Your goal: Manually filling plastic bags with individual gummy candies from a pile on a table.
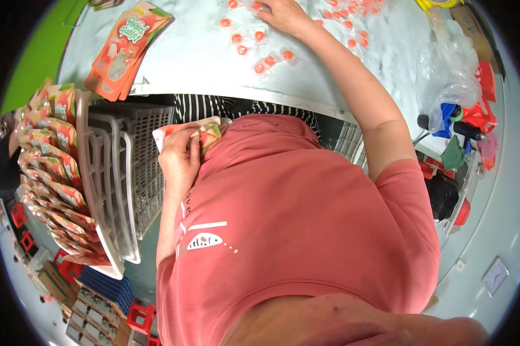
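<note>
My left hand (180, 155) is closed on a printed candy pouch (208, 137) in front of my waist. The pouch is red, white and green, and its top edge lies toward the table. My right hand (283, 16) reaches across the table, its bent fingertips on a small wrapped candy (256, 5) with a red-orange centre. Several more wrapped candies (269, 60) lie scattered nearer to me. Another loose group of candies (352, 24) lies to the right of my hand.
A stack of flat printed pouches (121, 49) lies at the table's left. Filled pouches (58, 167) stand in rows in a white crate (101, 230) on my left. Clear plastic bags (449, 69) and red packages (484, 115) are at the right. A black bottle (468, 131) is beside them.
</note>
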{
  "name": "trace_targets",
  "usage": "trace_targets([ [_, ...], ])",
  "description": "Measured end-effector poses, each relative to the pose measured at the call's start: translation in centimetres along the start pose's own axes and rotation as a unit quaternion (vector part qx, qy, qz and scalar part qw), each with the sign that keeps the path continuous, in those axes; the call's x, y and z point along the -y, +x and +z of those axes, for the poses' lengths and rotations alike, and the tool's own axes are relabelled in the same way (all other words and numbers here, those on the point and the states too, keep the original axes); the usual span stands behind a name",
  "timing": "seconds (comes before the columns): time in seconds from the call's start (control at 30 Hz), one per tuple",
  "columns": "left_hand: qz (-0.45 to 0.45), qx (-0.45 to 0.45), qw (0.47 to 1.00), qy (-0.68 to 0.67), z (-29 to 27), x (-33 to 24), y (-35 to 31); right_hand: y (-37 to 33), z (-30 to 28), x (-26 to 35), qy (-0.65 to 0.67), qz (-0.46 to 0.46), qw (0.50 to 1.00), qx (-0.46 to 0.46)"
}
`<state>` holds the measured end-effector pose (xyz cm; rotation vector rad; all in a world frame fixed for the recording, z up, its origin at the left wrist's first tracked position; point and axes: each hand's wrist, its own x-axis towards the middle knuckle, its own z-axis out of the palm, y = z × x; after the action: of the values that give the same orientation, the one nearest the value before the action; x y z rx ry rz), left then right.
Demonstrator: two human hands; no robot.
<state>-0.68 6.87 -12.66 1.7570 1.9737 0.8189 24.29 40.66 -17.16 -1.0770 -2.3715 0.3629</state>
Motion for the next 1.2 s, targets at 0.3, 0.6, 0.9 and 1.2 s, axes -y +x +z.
trace_targets([
  [0.3,0.044,0.006,0.999,0.019,-0.2,0.3,0.1,2.9,3.5,2.1,0.09,-0.041,0.994,0.044],
  [0.6,0.014,0.012,1.0,0.01,0.0,0.2,-0.1,6.1,1.6,4.2,0.068,-0.013,0.977,0.203],
  [0.9,0.003,0.009,1.0,0.013,-0.2,0.0,-0.4,5.1,2.5,6.4,0.111,-0.091,0.987,0.067],
  [1.2,0.039,0.028,0.998,0.038,-0.3,0.2,0.9,-2.9,-3.1,4.6,0.045,0.002,0.992,0.121],
])
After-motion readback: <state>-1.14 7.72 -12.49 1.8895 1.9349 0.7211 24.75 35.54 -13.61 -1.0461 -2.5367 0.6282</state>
